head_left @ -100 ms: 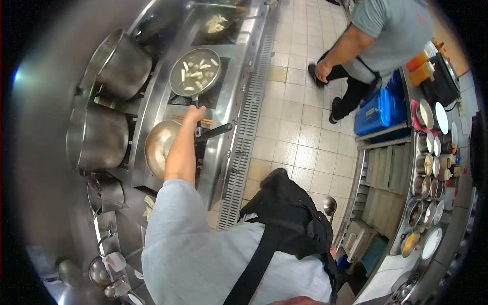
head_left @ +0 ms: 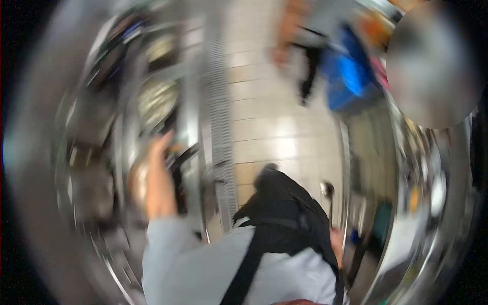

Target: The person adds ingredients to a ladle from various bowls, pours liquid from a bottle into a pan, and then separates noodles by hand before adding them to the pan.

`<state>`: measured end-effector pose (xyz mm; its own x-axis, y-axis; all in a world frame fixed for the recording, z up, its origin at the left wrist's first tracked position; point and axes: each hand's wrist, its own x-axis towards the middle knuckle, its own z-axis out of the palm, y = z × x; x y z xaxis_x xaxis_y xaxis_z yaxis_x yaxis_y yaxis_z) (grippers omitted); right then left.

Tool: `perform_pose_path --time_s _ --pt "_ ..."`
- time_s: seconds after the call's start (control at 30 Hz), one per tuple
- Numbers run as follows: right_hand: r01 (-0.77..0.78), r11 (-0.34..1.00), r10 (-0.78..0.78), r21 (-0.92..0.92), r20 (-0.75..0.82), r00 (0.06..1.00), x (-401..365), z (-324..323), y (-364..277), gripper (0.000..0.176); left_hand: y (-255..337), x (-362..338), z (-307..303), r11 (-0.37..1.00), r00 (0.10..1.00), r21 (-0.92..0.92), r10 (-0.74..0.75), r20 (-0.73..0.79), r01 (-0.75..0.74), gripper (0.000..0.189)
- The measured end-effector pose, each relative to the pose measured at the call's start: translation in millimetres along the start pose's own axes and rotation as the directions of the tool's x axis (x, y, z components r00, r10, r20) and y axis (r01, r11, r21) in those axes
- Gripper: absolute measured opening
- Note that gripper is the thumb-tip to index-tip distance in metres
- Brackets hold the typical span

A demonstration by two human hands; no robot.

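Observation:
At the left, my left hand (head_left: 161, 140) is at the handle end of a frying pan (head_left: 158, 103) on the stove, its fingers closed around the handle and smeared by motion. Pale pieces lie in the pan's liquid, though blur hides their shapes. Under my left forearm sits a wok (head_left: 137, 182), its black handle (head_left: 183, 158) pointing right. Low by my right side, my right hand (head_left: 336, 240) is partly hidden behind my apron and closed on a ladle (head_left: 327, 189), whose bowl points up.
Another pan (head_left: 161, 48) sits farther up the stove. Large pots (head_left: 91, 119) stand along the left. A drain grate (head_left: 221, 101) borders the tiled floor (head_left: 274, 122). At upper right are a co-worker (head_left: 310, 40), a blue bin (head_left: 345, 76) and a counter with containers (head_left: 422, 168).
The whole view has swung and blurred, shifting the stove left and down. The co-worker and blue bin now appear farther left and higher. Both hands keep their holds.

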<state>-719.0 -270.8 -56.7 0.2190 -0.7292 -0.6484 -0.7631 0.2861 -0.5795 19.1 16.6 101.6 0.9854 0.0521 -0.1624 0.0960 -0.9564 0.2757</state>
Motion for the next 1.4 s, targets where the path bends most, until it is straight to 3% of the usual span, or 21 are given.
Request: perform_pose_path --time_s 0.03,0.07,0.1,0.13,0.17,0.2,0.23,0.3,0.33,0.37,0.43,0.5,0.57,0.7,0.77,0.87,1.0,1.03,1.13,1.33,1.4 --pt "-0.029 1.0 0.029 -0.003 0.151 0.988 1.8 66.4 41.8 0.021 53.0 -55.3 -89.4 0.95 0.992 -0.298 -0.063 0.112 0.094 0.069" --pt "-0.134 0.983 0.104 0.129 0.216 0.971 -26.3 84.9 8.2 0.025 45.4 -22.0 -112.5 0.912 0.977 -0.389 -0.047 0.208 0.127 0.066" --pt "0.028 0.992 -0.035 0.126 0.052 0.998 34.7 88.0 23.9 0.027 73.7 -36.5 -94.2 0.916 0.934 -0.214 0.302 -0.19 -0.339 0.058" --pt "-0.028 0.99 0.027 0.141 0.004 1.0 6.8 25.5 12.8 0.029 101.0 -51.6 -71.6 0.813 0.628 0.233 0.566 -0.534 -0.534 0.05" --pt "-0.012 0.988 0.024 0.155 -0.073 0.997 -18.6 -14.8 -7.2 0.031 117.0 -47.8 -43.5 0.63 0.472 0.088 0.66 -0.585 -0.772 0.042" --pt "-0.085 0.983 0.105 0.161 -0.118 0.988 -41.9 -52.0 -62.8 0.031 188.4 -124.7 -31.2 0.621 0.664 -0.288 0.538 -0.52 -0.729 0.04" --pt "-0.104 0.96 0.138 0.26 -0.116 0.984 -39.9 -61.0 -78.9 0.032 211.8 -122.5 -2.8 0.465 0.716 -0.569 0.595 -0.366 -0.678 0.038" --pt "0.055 0.953 0.01 0.299 -0.213 0.977 -13.9 -77.6 -115.4 0.041 309.6 -212.2 37.8 0.449 0.645 -0.634 0.757 -0.105 -0.63 0.031" --pt "0.271 0.903 -0.143 0.333 -0.36 0.922 -36.9 -62.7 -130.0 0.044 289.0 -221.8 45.7 0.237 0.441 -0.799 0.897 -0.039 -0.553 0.037" --pt "0.392 0.834 -0.212 0.389 -0.43 0.878 -26.3 -62.4 -143.5 0.047 319.0 -262.2 66.1 0.339 0.398 -0.776 0.909 0.125 -0.532 0.037" --pt "0.453 0.875 -0.335 0.171 -0.46 0.822 -33.3 -89.5 -205.3 0.051 357.7 -331.2 107.6 0.307 0.093 -0.827 0.949 0.3 -0.472 0.042" --pt "0.618 0.764 -0.437 0.188 -0.554 0.708 -28.0 -99.0 -235.9 0.05 377.2 -399.5 141.9 0.552 -0.143 -0.831 0.82 0.555 -0.061 0.054" --pt "0.642 0.707 -0.419 0.297 -0.554 0.719 -42.5 -123.7 -259.3 0.05 400.7 -457.5 154.3 0.767 -0.42 -0.524 0.642 0.641 0.371 0.04" --pt "0.701 0.612 -0.307 0.366 -0.707 0.637 -29.5 -170.3 -208.0 0.047 446.3 -516.3 161.9 0.581 -0.282 -0.688 0.813 0.509 0.434 0.014" --pt "0.631 0.54 -0.05 0.557 -0.727 0.685 -14.8 -198.2 -155.9 0.038 466.5 -498.9 177.4 0.538 -0.049 -0.781 0.832 0.553 0.317 0.018" --pt "0.587 0.56 0.055 0.585 -0.733 0.678 9.0 -242.1 -78.8 0.032 479.3 -456.8 193.0 0.482 0.339 -0.876 0.828 0.445 -0.026 0.025" --pt "0.548 0.634 0.056 0.546 -0.739 0.671 43.0 -301.5 -32.3 0.03 441.7 -401.7 171.8 0.41 0.355 -0.615 0.909 0.217 -0.674 0.029" --pt "0.536 0.626 0.106 0.567 -0.743 0.661 55.9 -317.8 -23.7 0.031 429.9 -416.8 152.5 0.33 0.289 -0.615 0.942 0.168 -0.717 0.028" --pt "0.515 0.603 0.168 0.609 -0.728 0.665 96.3 -360.0 0.8 0.038 388.7 -418.6 151.1 0.342 0.31 -0.476 0.939 0.147 -0.81 0.023" --pt "0.392 0.718 0.158 0.575 -0.683 0.713 155.7 -407.8 -6.6 0.058 391.2 -456.3 153.2 0.521 0.458 -0.505 0.852 0.254 -0.689 0.021" --pt "0.386 0.723 0.169 0.572 -0.689 0.705 179.6 -418.2 -7.3 0.057 411.0 -447.7 160.0 0.483 0.383 -0.499 0.875 0.296 -0.72 0.021"
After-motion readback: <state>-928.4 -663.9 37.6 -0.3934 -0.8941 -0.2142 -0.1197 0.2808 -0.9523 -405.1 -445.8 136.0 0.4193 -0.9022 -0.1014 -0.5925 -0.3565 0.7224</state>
